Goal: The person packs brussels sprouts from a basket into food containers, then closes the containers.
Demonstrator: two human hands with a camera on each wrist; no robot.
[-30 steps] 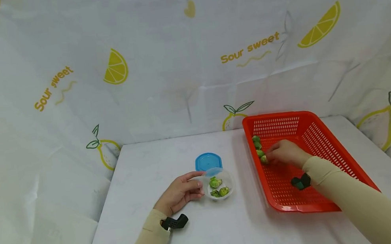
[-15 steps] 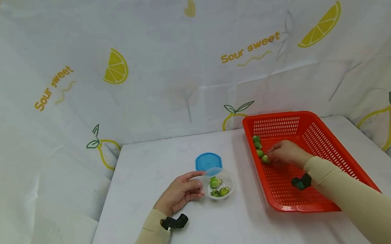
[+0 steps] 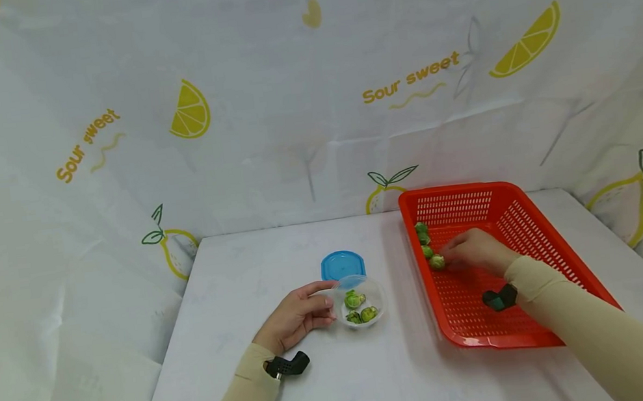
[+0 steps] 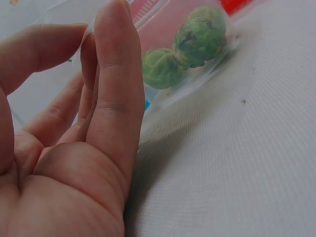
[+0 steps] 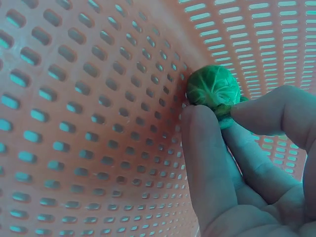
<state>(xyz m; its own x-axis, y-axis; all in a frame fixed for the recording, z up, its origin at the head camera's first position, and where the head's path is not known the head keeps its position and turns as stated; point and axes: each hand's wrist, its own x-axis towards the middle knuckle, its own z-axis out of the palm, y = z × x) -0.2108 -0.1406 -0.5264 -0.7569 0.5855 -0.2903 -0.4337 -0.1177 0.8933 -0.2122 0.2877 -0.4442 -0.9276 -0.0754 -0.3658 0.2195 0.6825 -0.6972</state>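
Observation:
My left hand [image 3: 295,317] pinches the near-left rim of a small clear round container [image 3: 379,302] standing on the table. Three Brussels sprouts [image 3: 353,300] lie inside it; the left wrist view shows some sprouts [image 4: 200,42] through its wall. Over on the right, my right hand [image 3: 474,251] reaches down into a red plastic basket [image 3: 498,343]. Its thumb and fingertips pinch a Brussels sprout [image 5: 212,89] by the stem end, close to the perforated wall. More sprouts [image 3: 423,237] sit in a row along the basket's left side, beyond the pinched one.
A blue round lid [image 3: 343,265] lies flat just behind the container. White table surface [image 3: 399,375] separates the container from the basket. A printed white cloth [image 3: 264,102] hangs behind the table.
The pinched sprout and my right hand have shifted slightly to the right, away from the basket's left wall. My left hand and the container stay put.

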